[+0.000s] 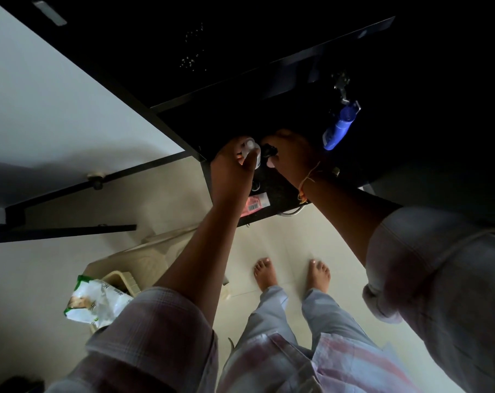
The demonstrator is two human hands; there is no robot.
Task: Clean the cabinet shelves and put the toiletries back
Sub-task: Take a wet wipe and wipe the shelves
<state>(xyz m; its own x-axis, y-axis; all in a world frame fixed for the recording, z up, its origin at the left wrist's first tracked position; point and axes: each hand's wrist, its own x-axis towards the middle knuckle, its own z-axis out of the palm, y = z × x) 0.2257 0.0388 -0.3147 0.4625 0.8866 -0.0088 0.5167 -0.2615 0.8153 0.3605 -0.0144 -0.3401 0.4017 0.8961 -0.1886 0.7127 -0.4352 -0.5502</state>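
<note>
My left hand (235, 163) has its grip curled round a small white bottle (250, 150), held at the near left corner of the dark shelf (286, 129). The bottle stands about upright, its long axis running toward me, so I look down on its round white cap. My right hand (291, 151) is just beside it, the grip pinching a small black thing (270, 151) next to the bottle; what that thing is I cannot tell in the dim light. Farther right on the shelf lies a blue spray bottle (338, 129), tilted, its nozzle end pointing away and to the right. A pink packet with a barcode (254, 204) lies at the shelf's near edge, below my left wrist. On the floor at near left sits a crumpled white and green bag (96, 300).
</note>
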